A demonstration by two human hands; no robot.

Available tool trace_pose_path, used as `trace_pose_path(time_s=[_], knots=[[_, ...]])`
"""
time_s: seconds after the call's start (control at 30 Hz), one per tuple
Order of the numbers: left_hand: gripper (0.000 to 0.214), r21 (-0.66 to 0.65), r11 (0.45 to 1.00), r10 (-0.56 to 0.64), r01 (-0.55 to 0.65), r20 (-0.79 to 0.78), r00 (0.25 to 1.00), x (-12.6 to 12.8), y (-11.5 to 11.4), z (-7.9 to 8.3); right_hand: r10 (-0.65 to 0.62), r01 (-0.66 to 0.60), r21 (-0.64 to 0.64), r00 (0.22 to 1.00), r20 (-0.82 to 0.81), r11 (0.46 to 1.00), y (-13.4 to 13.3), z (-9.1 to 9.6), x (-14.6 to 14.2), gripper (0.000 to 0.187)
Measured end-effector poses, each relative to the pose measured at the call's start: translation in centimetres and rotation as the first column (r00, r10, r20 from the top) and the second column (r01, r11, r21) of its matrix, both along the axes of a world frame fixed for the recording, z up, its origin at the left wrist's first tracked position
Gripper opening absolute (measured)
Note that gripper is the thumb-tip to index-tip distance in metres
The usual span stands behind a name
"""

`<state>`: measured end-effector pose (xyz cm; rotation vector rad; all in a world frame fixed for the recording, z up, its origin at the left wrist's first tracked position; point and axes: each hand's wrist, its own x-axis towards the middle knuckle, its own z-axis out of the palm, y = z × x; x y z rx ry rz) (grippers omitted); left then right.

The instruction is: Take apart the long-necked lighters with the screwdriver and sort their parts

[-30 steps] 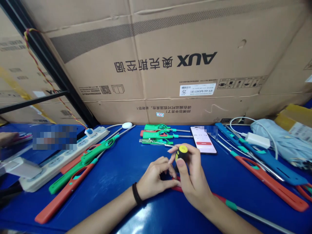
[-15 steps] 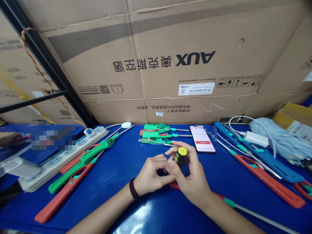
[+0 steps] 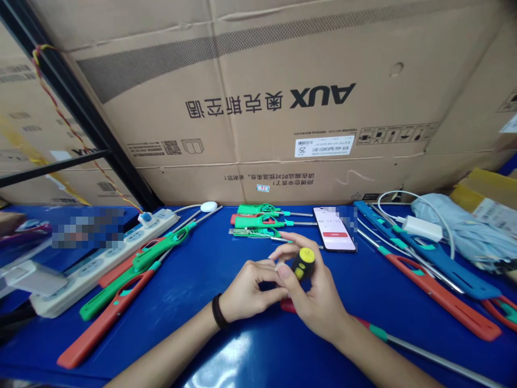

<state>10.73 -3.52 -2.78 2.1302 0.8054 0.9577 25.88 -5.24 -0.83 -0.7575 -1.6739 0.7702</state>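
Note:
My right hand (image 3: 319, 302) holds a screwdriver (image 3: 306, 261) by its short black handle with a yellow end; the shaft is hidden by the fingers. Close against it, my left hand (image 3: 254, 288) has its fingertips pinched together, touching the right thumb and fingers. Whatever sits between those fingertips is too small or covered to make out. Beneath both hands lies a red lighter (image 3: 288, 306) with a long metal tube, partly covered by the right hand and forearm. Beyond the hands, green lighters (image 3: 258, 221) lie in a row, the nearest with its inside parts exposed.
A phone (image 3: 334, 230) showing a timer lies behind my right hand. Red and green lighters (image 3: 109, 318) rest along a white power strip (image 3: 100, 264) at left. Blue and red lighters (image 3: 444, 299) lie at right, near a white charger (image 3: 422, 229). A large cardboard box (image 3: 242, 64) stands behind.
The screwdriver handle has tilted and shifted slightly to the right and down within my right hand. My left hand stays pinched beside it, almost unmoved.

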Motion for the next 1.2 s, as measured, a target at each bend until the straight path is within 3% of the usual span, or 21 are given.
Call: trace_pose_path(time_s=[0.2, 0.5, 0.67, 0.87, 1.07, 1.2], knots=[[0.019, -0.012, 0.987, 0.161, -0.161, 0.038, 0.986, 0.6, 0.0, -0.6, -0.004, 0.003, -0.035, 1.000, -0.011, 0.999, 0.0, 0.1, 0.1, 0.040], [0.016, -0.025, 0.995, -0.097, 0.096, -0.063, 0.993, -0.9, 0.3, 1.0, 0.023, -0.024, -0.055, 0.999, -0.030, 0.998, 0.1, -0.1, 0.1, 0.032], [0.017, 0.080, 0.996, -0.027, 0.027, -0.012, 1.000, -0.7, 0.3, 0.8, 0.055, -0.055, -0.010, 0.998, -0.021, 0.998, 0.3, 0.0, 0.3, 0.036], [0.020, 0.272, 0.961, 0.028, -0.040, 0.048, 0.998, -0.1, 0.2, -0.1, 0.061, -0.061, -0.014, 0.998, -0.033, 0.998, 0.5, 0.3, 0.3, 0.046], [0.019, 0.250, 0.967, 0.053, -0.044, -0.027, 0.998, -0.6, 0.4, -0.1, 0.105, -0.108, -0.049, 0.992, -0.063, 0.993, 0.5, -0.1, 0.1, 0.046], [0.011, 0.191, 0.976, -0.082, 0.102, -0.114, 0.990, -1.0, 0.4, 0.8, 0.113, -0.115, -0.053, 0.992, -0.053, 0.992, 0.6, -0.1, 0.2, 0.047]])
